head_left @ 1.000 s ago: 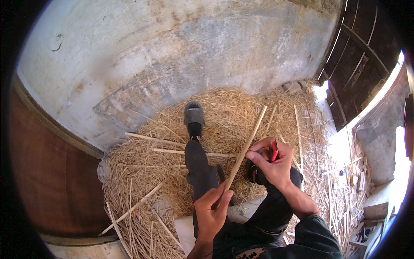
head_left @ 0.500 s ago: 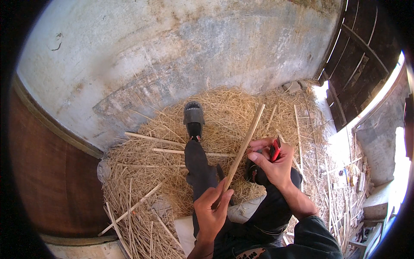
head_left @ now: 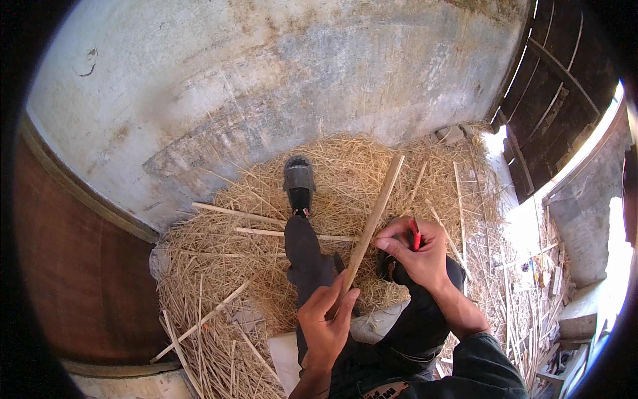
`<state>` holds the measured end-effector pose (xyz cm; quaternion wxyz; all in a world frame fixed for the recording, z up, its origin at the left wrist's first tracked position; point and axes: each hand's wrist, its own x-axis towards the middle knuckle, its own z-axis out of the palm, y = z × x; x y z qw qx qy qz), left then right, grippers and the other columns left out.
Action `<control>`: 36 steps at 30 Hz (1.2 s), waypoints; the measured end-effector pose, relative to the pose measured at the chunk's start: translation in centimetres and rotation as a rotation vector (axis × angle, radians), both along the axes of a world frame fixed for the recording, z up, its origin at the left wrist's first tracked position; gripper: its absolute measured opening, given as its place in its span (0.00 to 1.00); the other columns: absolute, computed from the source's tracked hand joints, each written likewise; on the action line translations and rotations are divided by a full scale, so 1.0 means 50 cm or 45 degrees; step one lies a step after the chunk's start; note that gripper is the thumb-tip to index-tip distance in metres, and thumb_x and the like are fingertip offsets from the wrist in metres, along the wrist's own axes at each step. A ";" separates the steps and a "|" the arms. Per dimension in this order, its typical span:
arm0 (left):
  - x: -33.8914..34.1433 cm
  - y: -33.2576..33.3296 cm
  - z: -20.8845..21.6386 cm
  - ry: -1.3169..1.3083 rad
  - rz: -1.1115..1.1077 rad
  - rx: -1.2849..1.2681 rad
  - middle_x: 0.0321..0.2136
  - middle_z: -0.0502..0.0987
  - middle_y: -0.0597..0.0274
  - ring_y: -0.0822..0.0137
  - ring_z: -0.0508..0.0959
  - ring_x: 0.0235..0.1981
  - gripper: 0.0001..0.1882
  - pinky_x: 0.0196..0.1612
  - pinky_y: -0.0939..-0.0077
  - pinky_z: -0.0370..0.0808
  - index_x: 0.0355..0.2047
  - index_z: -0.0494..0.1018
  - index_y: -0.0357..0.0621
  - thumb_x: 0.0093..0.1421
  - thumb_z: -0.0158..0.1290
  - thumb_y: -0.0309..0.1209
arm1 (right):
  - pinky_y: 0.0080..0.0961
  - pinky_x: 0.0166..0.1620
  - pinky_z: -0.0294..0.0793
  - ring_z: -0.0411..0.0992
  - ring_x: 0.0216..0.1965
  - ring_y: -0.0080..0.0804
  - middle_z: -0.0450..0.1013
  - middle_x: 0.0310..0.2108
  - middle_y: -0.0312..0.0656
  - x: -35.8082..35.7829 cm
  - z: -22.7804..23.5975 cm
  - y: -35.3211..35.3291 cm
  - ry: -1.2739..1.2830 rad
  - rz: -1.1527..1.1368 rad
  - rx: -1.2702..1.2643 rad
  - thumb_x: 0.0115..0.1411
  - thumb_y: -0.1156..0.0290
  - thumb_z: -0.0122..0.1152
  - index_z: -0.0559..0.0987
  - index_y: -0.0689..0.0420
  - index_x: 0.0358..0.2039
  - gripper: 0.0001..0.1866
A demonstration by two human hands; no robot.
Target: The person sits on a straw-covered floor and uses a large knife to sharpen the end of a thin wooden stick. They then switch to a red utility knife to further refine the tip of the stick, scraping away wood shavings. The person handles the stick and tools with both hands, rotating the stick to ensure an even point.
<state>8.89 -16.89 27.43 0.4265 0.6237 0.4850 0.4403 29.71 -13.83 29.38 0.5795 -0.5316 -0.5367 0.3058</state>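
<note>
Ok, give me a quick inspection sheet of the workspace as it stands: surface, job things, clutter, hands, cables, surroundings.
Surface: straw heap on the ground.
Job's things: long pale stick, slanted; red-handled tool.
Clutter: loose sticks lying on the straw.
Hands: left hand grips the stick's lower end; right hand holds the red-handled tool, fingertips at the stick.
Cables: nothing seen.
Surroundings: grey plastered wall, dark wooden door, the person's shoe.

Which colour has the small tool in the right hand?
Red: the small tool shows between the fingers of the right hand, seen in the head view.
</note>
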 end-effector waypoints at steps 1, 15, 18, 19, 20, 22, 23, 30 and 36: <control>-0.002 0.002 -0.003 0.008 0.006 0.014 0.23 0.71 0.69 0.79 0.66 0.24 0.18 0.27 0.80 0.62 0.54 0.81 0.39 0.64 0.64 0.26 | 0.19 0.27 0.59 0.62 0.23 0.14 0.72 0.21 0.29 0.000 0.012 -0.002 -0.055 0.016 -0.024 0.56 0.74 0.76 0.86 0.59 0.33 0.06; -0.017 0.034 -0.044 -0.061 0.129 0.072 0.20 0.71 0.71 0.83 0.66 0.19 0.15 0.22 0.81 0.62 0.53 0.81 0.37 0.71 0.57 0.32 | 0.24 0.39 0.71 0.73 0.32 0.24 0.75 0.30 0.38 0.016 0.008 -0.008 -0.008 0.457 -0.007 0.62 0.77 0.68 0.81 0.62 0.36 0.05; -0.020 0.044 -0.007 -0.267 0.117 -0.203 0.16 0.67 0.71 0.84 0.63 0.13 0.18 0.14 0.84 0.60 0.51 0.81 0.35 0.74 0.51 0.38 | 0.24 0.40 0.71 0.73 0.33 0.25 0.75 0.30 0.39 0.027 0.004 -0.009 -0.002 0.430 -0.047 0.61 0.75 0.69 0.81 0.62 0.38 0.07; -0.022 0.043 0.006 -0.321 0.075 -0.269 0.16 0.67 0.72 0.84 0.62 0.13 0.19 0.14 0.84 0.60 0.51 0.81 0.34 0.74 0.51 0.38 | 0.25 0.40 0.71 0.74 0.34 0.26 0.75 0.31 0.40 0.036 -0.007 -0.006 -0.039 0.395 -0.052 0.61 0.74 0.70 0.81 0.62 0.40 0.09; -0.026 0.042 0.017 -0.376 0.031 -0.336 0.16 0.67 0.72 0.84 0.62 0.13 0.19 0.15 0.84 0.60 0.51 0.81 0.34 0.75 0.50 0.39 | 0.25 0.40 0.71 0.74 0.34 0.28 0.76 0.33 0.41 0.041 -0.012 -0.003 -0.077 0.358 -0.058 0.60 0.73 0.71 0.82 0.62 0.41 0.10; -0.028 0.040 0.029 -0.424 -0.022 -0.412 0.16 0.67 0.72 0.84 0.61 0.13 0.20 0.15 0.84 0.60 0.50 0.81 0.33 0.75 0.49 0.40 | 0.27 0.41 0.72 0.75 0.36 0.32 0.77 0.35 0.43 0.023 0.002 0.011 -0.337 0.108 0.113 0.59 0.71 0.72 0.82 0.62 0.44 0.14; -0.029 0.039 0.032 -0.419 -0.034 -0.423 0.16 0.67 0.72 0.84 0.61 0.13 0.21 0.15 0.84 0.60 0.49 0.80 0.32 0.75 0.49 0.40 | 0.28 0.42 0.73 0.76 0.36 0.34 0.77 0.37 0.44 0.014 0.009 0.015 -0.465 -0.019 0.198 0.59 0.71 0.73 0.82 0.61 0.45 0.15; -0.037 0.035 0.047 -0.535 -0.218 -0.594 0.16 0.66 0.73 0.84 0.61 0.13 0.24 0.16 0.84 0.59 0.42 0.79 0.33 0.76 0.46 0.44 | 0.32 0.39 0.77 0.78 0.34 0.40 0.77 0.33 0.43 0.025 0.010 -0.003 -0.514 0.098 0.286 0.55 0.66 0.76 0.81 0.59 0.46 0.20; -0.020 0.023 0.014 -0.273 -0.045 -0.269 0.16 0.65 0.75 0.85 0.59 0.18 0.15 0.20 0.82 0.55 0.38 0.80 0.36 0.75 0.50 0.34 | 0.26 0.26 0.74 0.76 0.23 0.30 0.75 0.26 0.33 -0.003 0.024 -0.005 -0.946 0.064 0.543 0.51 0.60 0.78 0.84 0.53 0.41 0.19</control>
